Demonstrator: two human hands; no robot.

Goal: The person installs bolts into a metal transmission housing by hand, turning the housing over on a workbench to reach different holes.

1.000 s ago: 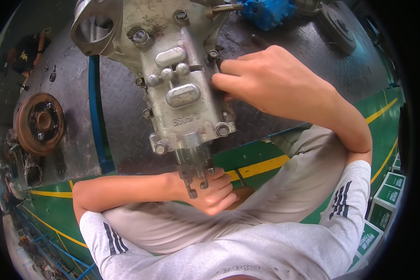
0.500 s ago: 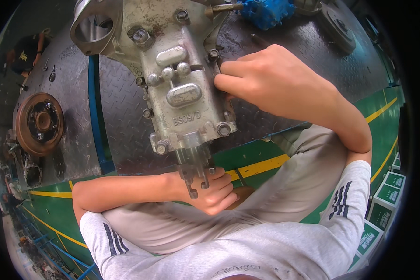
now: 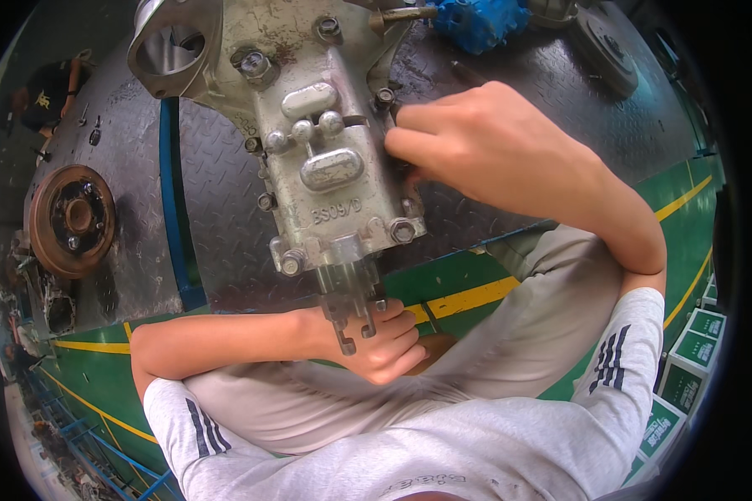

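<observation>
A grey cast-metal gearbox housing (image 3: 309,209) stands in front of me, with bolts along its edges and raised oval bosses on its face. Notched steel rods (image 3: 347,305) stick out of its near end. At the housing's right side, below a bolt (image 3: 384,98), my right hand (image 3: 485,150) is closed with its fingertips against the edge; what they pinch is hidden. My left hand (image 3: 384,344) makes a fist beneath and behind the rods, which cover part of it. Anything inside that fist is out of sight.
The housing is over a dark tread-plate bench (image 3: 226,167). A rusty round disc (image 3: 73,219) lies at left, a blue-painted part (image 3: 480,21) and a grey disc (image 3: 606,50) at the far right. Another person (image 3: 50,96) is at far left. Green-white boxes (image 3: 681,384) line the right.
My right hand has shifted slightly at the housing's edge, its fingers turning a little. The housing sits a touch further right in view. My left hand stays where it was.
</observation>
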